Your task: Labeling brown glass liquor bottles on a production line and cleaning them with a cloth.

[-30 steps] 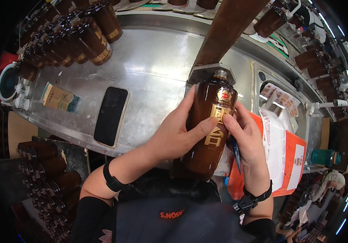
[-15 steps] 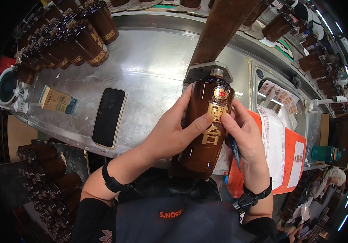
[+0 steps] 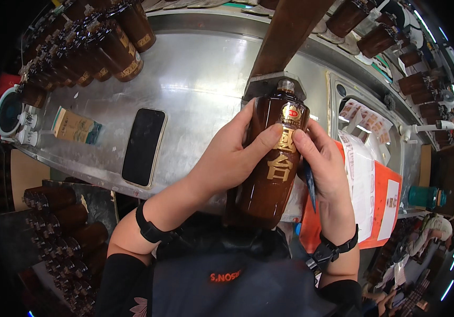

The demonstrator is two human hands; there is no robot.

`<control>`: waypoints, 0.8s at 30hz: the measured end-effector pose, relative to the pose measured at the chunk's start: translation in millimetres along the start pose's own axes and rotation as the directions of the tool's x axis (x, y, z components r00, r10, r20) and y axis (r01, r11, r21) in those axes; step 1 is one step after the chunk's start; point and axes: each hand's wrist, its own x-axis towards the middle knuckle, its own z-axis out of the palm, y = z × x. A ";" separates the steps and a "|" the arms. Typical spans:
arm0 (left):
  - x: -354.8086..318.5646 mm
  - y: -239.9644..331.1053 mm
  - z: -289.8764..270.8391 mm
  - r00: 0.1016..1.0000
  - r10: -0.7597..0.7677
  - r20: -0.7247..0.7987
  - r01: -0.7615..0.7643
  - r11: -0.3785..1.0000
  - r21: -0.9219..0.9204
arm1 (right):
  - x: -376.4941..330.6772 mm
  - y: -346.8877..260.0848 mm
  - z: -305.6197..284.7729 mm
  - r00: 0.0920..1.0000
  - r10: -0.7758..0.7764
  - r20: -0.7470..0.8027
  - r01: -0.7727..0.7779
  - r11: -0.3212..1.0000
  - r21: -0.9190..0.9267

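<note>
A brown glass bottle (image 3: 261, 198) with gold raised lettering and a small red-and-gold emblem leans in front of me, its neck pointing away. My left hand (image 3: 235, 153) is wrapped round its left side, with the thumb pressed on the front just below the emblem. On the opposite side my right hand (image 3: 324, 164) grips the bottle, its thumb on the lettering. A slim dark-blue pointed tool (image 3: 310, 185) sticks out from under my right palm; how it is held is hidden. Behind the bottle's neck stands a metal bracket (image 3: 258, 84) at the foot of a brown post (image 3: 290, 37).
On the metal bench (image 3: 195, 63) lie a black phone (image 3: 143, 148) and a tan packet (image 3: 76, 128). Brown bottles (image 3: 113, 50) crowd the far left. Label sheets (image 3: 358, 179) rest on an orange sheet (image 3: 385, 216) at right, near a teal jar (image 3: 425, 197). More bottles (image 3: 52, 203) are stacked lower left.
My left thumb has slid up the bottle's front toward the emblem, and the right thumb has shifted up slightly. The bottle has tilted a little to the right.
</note>
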 end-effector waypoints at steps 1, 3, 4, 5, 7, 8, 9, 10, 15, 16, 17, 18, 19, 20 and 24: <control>-2.4 0.2 -1.0 0.999 -0.038 0.008 0.039 0.999 -0.016 | -1.3 0.1 -2.0 0.999 -0.030 0.038 0.030 1.000 0.006; -8.9 -0.7 -2.2 0.996 -0.085 0.015 0.086 0.996 -0.032 | -6.5 1.2 -5.1 0.999 0.048 -0.012 -0.048 0.999 -0.024; -13.3 -1.7 -2.7 0.997 -0.074 0.021 0.074 0.997 0.005 | -9.9 2.4 -6.1 0.996 0.081 -0.046 -0.082 0.996 -0.027; -16.3 -3.0 -3.8 0.998 -0.059 0.028 0.058 0.997 0.044 | -14.6 3.7 -6.7 0.994 0.084 -0.067 -0.088 0.995 -0.055; -24.2 -6.2 -4.8 0.998 -0.018 0.065 0.013 0.997 0.079 | -23.3 7.6 -6.3 0.997 0.079 0.008 -0.079 0.996 -0.051; -27.4 -7.8 -4.9 0.995 -0.013 0.098 0.001 0.992 0.127 | -26.9 9.4 -5.7 0.992 0.124 -0.031 -0.126 0.987 -0.099; -29.7 -9.0 -5.1 0.996 -0.007 0.094 -0.005 0.992 0.126 | -30.1 11.9 -4.2 0.995 0.084 0.052 -0.085 0.996 0.017; -30.7 -9.8 -5.8 0.996 -0.003 0.093 -0.008 0.994 0.112 | -32.0 13.5 -3.0 0.996 0.058 0.067 -0.061 0.997 0.041; -29.5 -8.0 -6.0 0.994 -0.031 0.104 0.023 0.997 0.078 | -32.9 16.9 2.0 0.998 0.018 0.061 -0.023 0.995 0.093; -29.3 -6.9 -5.6 0.994 -0.028 0.106 0.020 0.996 0.083 | -32.3 16.6 2.4 0.997 0.031 0.067 -0.036 0.996 0.079; -29.3 -5.9 -5.0 0.994 -0.031 0.104 0.023 0.997 0.073 | -31.6 16.3 2.5 0.998 0.027 0.063 -0.032 0.997 0.073; -29.3 -5.0 -4.5 0.994 -0.034 0.104 0.028 0.998 0.058 | -31.0 15.8 2.5 0.998 0.030 0.050 -0.033 0.997 0.065; -29.2 -4.3 -4.1 0.994 -0.035 0.104 0.028 0.998 0.061 | -30.6 15.7 2.3 0.998 0.025 0.059 -0.028 0.997 0.067; -29.1 -3.6 -3.8 0.993 -0.041 0.107 0.035 0.998 0.053 | -30.2 15.3 2.3 0.998 0.031 0.058 -0.034 0.997 0.062; -28.8 -2.4 -2.7 0.994 -0.041 0.103 0.036 0.998 0.049 | -29.4 15.8 1.8 0.997 0.057 0.043 -0.060 0.996 0.066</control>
